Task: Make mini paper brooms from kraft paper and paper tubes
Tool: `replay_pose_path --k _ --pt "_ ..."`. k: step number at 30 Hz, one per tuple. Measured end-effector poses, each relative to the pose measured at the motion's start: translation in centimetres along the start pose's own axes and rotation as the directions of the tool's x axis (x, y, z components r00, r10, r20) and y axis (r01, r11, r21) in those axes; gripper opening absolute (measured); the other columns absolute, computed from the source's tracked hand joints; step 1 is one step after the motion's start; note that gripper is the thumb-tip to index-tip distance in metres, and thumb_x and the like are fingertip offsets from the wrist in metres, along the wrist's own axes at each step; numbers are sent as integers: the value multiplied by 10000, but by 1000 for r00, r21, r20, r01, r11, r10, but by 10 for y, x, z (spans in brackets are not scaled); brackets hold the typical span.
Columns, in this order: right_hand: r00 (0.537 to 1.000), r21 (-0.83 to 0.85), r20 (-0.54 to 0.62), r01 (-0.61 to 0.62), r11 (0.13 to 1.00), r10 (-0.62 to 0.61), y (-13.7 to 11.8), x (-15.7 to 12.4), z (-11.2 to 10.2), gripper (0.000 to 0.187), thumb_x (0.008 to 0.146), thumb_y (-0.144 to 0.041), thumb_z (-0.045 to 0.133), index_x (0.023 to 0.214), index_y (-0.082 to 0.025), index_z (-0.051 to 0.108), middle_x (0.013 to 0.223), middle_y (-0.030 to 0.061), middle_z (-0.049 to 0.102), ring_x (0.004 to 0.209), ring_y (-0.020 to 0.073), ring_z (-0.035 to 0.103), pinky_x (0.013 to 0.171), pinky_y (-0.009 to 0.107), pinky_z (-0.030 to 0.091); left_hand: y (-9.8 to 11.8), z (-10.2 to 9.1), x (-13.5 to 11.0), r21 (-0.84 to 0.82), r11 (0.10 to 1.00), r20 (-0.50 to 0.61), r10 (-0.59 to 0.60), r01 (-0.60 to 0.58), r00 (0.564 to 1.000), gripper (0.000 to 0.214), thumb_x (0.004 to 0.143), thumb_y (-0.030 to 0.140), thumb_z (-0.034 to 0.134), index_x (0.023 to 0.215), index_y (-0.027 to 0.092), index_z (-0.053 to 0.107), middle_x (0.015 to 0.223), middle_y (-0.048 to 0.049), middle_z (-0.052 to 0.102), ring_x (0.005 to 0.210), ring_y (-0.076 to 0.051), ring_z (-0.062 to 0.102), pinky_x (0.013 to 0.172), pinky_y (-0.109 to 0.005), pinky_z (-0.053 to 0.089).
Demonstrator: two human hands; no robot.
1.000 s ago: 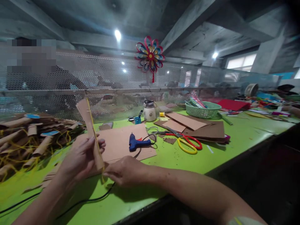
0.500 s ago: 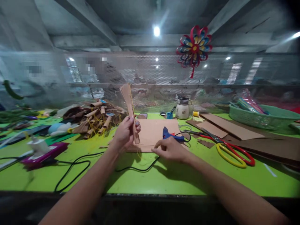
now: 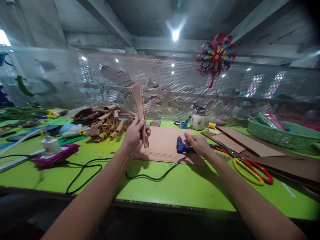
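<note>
My left hand (image 3: 135, 133) is closed around a narrow bundle of brown folded paper (image 3: 140, 110). The bundle stands upright, its layers spread at the top, and a yellow string runs along its right edge. My right hand (image 3: 198, 144) is over the handle of a blue hot glue gun (image 3: 180, 145), fingers bent and somewhat apart; whether they touch the handle is unclear. The gun rests on a stack of tan card sheets (image 3: 165, 141), nozzle pointing up and away. Its black cord (image 3: 155, 179) loops across the green table (image 3: 150, 191).
Left lie a heap of brown paper rolls with yellow strings (image 3: 110, 121) and a purple power strip (image 3: 56, 156). To the right are scissors (image 3: 250, 171), cardboard strips (image 3: 252, 141) and a green basket (image 3: 282, 130). A white jug (image 3: 198, 119) stands behind the sheets.
My right hand has moved right and slightly upward, from in front of the glue gun to over its handle. My left hand still holds the paper bundle. The camera view has turned slightly left.
</note>
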State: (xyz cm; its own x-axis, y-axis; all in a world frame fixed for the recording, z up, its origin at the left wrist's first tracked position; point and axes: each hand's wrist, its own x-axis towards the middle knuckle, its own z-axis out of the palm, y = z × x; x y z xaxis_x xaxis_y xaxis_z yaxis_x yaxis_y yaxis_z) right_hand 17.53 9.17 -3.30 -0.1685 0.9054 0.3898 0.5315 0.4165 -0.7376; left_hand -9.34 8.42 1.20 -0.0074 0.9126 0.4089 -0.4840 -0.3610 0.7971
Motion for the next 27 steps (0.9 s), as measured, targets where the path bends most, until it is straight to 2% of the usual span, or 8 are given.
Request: replay_pose_path --k 5,8,10,12,14,20,24,27 --pt "995 126 -56 88 988 -81 -23 -7 10 508 856 -585 514 827 -123 723 809 104 715 759 207 656 707 328 518 -12 13 -14 52 998 107 -33 28 994 216 815 286 658 883 175 486 615 32 533 491 -76 485 454 -158 368" --pt "988 295 55 120 948 -143 -44 -17 23 435 863 -516 545 1014 -140 703 955 105 708 872 214 648 730 338 534 -23 24 -25 167 983 199 -110 77 974 306 852 399 622 1045 184 521 617 19 570 507 -84 499 475 -168 386" --pt "967 383 144 142 913 -211 -53 -23 33 411 886 -466 536 1137 -164 658 1073 103 678 959 213 623 766 340 531 -30 30 -32 198 973 225 -165 121 960 351 866 435 597 1114 196 532 634 20 572 532 -89 514 508 -181 414" --pt "948 428 181 162 889 -260 -59 -27 42 415 916 -424 506 1251 -192 586 1164 96 635 1005 201 603 816 339 518 -35 35 -37 178 971 206 -198 162 958 343 854 442 612 1093 201 561 657 26 552 544 -83 507 513 -182 420" --pt "950 440 165 169 882 -264 -60 -30 50 432 929 -400 492 1313 -204 521 1222 94 590 1040 196 584 859 339 502 -39 40 -41 117 973 174 -217 198 961 321 829 437 646 1030 193 589 690 31 524 547 -71 479 491 -173 405" --pt "975 410 87 151 899 -204 -60 -33 66 347 916 -376 493 1186 -164 548 1106 91 575 1025 215 547 867 347 481 -49 47 -48 -69 960 198 -253 271 947 241 830 387 647 959 188 605 742 12 511 609 -85 476 532 -187 412" --pt "981 349 -20 187 918 -193 -59 -36 76 244 912 -322 460 1055 -154 563 998 87 577 961 222 543 877 371 455 -57 49 -52 -87 974 232 -185 210 955 201 859 365 597 949 188 626 772 -8 543 666 -109 500 627 -215 437" --pt "969 281 -131 239 929 -210 -57 -38 81 172 910 -289 435 964 -172 548 974 84 568 951 219 527 885 364 435 -62 50 -54 -46 987 226 -143 157 964 217 893 360 545 1010 202 635 883 -36 598 776 -141 544 734 -240 454"
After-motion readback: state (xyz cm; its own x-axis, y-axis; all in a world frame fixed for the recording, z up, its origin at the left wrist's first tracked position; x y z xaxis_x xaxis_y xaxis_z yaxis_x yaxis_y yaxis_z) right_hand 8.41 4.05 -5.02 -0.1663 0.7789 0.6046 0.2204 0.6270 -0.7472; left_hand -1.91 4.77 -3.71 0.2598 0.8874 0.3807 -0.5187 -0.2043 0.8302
